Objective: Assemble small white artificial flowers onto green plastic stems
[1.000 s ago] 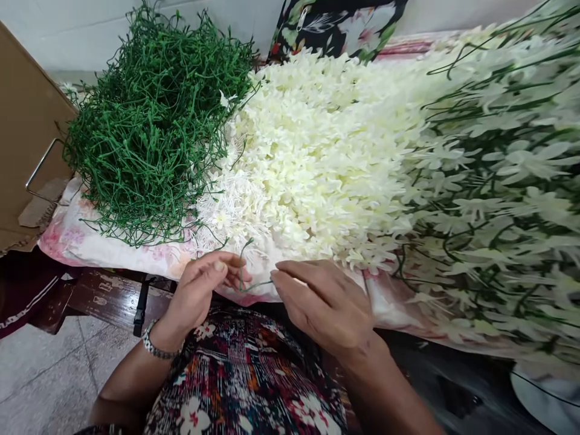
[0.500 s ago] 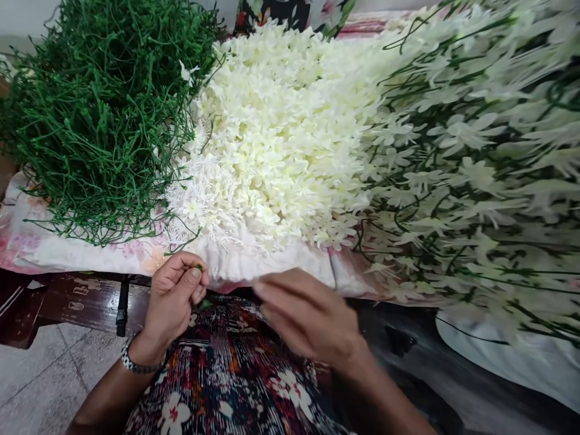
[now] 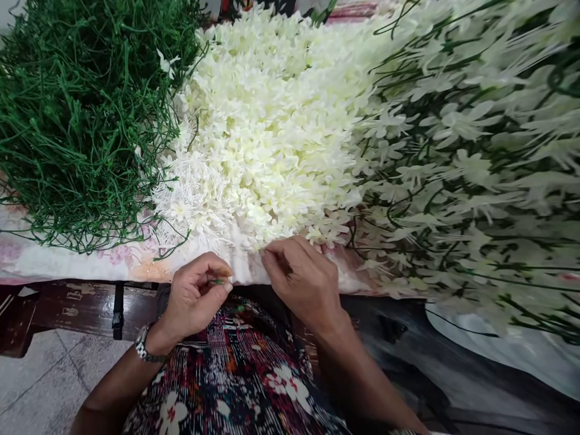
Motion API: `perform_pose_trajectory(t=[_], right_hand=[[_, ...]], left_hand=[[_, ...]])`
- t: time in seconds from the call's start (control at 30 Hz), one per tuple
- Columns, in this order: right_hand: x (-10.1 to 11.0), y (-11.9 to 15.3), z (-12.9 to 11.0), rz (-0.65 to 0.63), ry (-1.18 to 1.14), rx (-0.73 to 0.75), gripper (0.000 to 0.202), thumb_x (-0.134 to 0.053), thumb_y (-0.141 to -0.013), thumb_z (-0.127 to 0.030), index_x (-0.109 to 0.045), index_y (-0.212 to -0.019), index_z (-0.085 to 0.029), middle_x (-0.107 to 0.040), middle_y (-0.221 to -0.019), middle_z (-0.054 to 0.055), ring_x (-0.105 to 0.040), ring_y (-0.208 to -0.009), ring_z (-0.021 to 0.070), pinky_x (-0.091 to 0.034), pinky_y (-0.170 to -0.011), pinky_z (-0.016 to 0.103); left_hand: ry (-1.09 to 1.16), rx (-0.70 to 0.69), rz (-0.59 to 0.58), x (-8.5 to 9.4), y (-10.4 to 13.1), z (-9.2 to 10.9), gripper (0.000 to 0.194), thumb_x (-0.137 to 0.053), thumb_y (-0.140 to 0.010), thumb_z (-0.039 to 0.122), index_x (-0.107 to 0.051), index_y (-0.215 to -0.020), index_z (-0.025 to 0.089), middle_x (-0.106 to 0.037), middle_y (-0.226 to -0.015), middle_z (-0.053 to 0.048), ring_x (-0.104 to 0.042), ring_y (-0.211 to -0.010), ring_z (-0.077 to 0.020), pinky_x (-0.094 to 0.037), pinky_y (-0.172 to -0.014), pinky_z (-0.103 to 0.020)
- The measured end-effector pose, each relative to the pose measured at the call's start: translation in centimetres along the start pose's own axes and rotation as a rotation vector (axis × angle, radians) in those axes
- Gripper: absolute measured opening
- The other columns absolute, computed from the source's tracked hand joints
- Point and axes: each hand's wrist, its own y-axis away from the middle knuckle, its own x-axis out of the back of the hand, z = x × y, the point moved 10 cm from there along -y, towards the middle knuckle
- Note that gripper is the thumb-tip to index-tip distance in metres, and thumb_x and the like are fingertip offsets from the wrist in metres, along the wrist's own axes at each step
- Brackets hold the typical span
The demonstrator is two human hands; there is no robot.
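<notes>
My left hand (image 3: 199, 296) is closed in a pinch on a thin green plastic stem (image 3: 216, 281), with a small pale tip showing at the thumb. Most of that stem is hidden by the fingers. To its right, my right hand (image 3: 303, 281) is held with fingers curled and pressed together at the front edge of the pile of creamy white artificial flower heads (image 3: 281, 139). Whatever lies between those fingertips, if anything, is too small to make out. A gap separates the two hands. White thread-like stamens (image 3: 194, 187) lie just beyond my left hand.
A big heap of green plastic stems (image 3: 81, 121) fills the left. Finished-looking white flowers on stems (image 3: 466, 127) spread over the right side. Under everything is a flowered cloth (image 3: 104, 260), and a dark wooden bench (image 3: 86, 308) sits below its edge.
My left hand has shifted right, keeping its pinch on the stem. My right hand has risen to the edge of the flower pile and its fingers have curled in. The view has tilted slightly.
</notes>
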Motion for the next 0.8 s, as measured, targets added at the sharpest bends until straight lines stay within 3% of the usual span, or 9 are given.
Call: perform_pose_trajectory(t=[0.17,0.3,0.47,0.57,0.8], right_hand=[[1.5,0.9,-1.4,0.075,-0.124,0.168,0.01,-0.056,-0.072,-0.009,-0.05,-0.076,-0.017,-0.056,-0.066,0.001,-0.05,-0.061,0.0092,-0.041,-0.056,0.021],[2.4,1.7,-2.9,0.106,-0.206,0.271,0.017,-0.059,-0.069,-0.007,-0.051,-0.081,-0.017,-0.058,-0.069,0.002,-0.053,-0.067,0.0105,-0.044,-0.061,0.022],[1.8,1.7,-4.1,0.008,-0.383,0.28,0.016,-0.057,-0.07,-0.007,-0.051,-0.082,-0.016,-0.057,-0.07,0.002,-0.052,-0.066,0.0098,-0.045,-0.059,0.022],[1.0,1.3,-4.1,-0.037,-0.408,0.254,0.018,-0.056,-0.072,-0.009,-0.052,-0.087,-0.016,-0.058,-0.072,0.002,-0.053,-0.067,0.01,-0.045,-0.06,0.022],[-0.9,-1.0,-3.6,-0.081,-0.092,0.209,0.008,-0.048,-0.078,-0.015,-0.055,-0.081,-0.016,-0.057,-0.072,0.004,-0.052,-0.069,0.0124,-0.043,-0.064,0.025]], left_hand=[[-0.114,-0.099,0.1,0.2,-0.4,0.6,0.019,-0.052,-0.073,0.007,-0.059,-0.088,0.016,-0.052,-0.079,-0.001,-0.049,-0.061,-0.0058,-0.04,-0.048,-0.015],[-0.292,-0.195,0.06,-0.7,-0.3,1.6,0.034,-0.051,-0.074,0.007,-0.054,-0.105,0.019,-0.052,-0.095,-0.004,-0.042,-0.053,-0.0025,-0.038,-0.044,-0.015],[-0.383,-0.316,0.058,-0.6,0.6,2.9,0.013,-0.049,-0.074,0.005,-0.056,-0.081,0.014,-0.055,-0.071,-0.001,-0.048,-0.062,-0.0074,-0.041,-0.054,-0.019],[-0.396,-0.246,0.13,0.8,1.2,2.4,0.009,-0.05,-0.074,0.006,-0.055,-0.076,0.014,-0.053,-0.068,0.0,-0.047,-0.059,-0.0067,-0.038,-0.051,-0.018],[-0.369,-0.082,0.337,4.7,1.8,1.3,0.01,-0.053,-0.074,0.01,-0.051,-0.065,0.015,-0.048,-0.067,0.002,-0.041,-0.054,-0.0053,-0.032,-0.048,-0.017]])
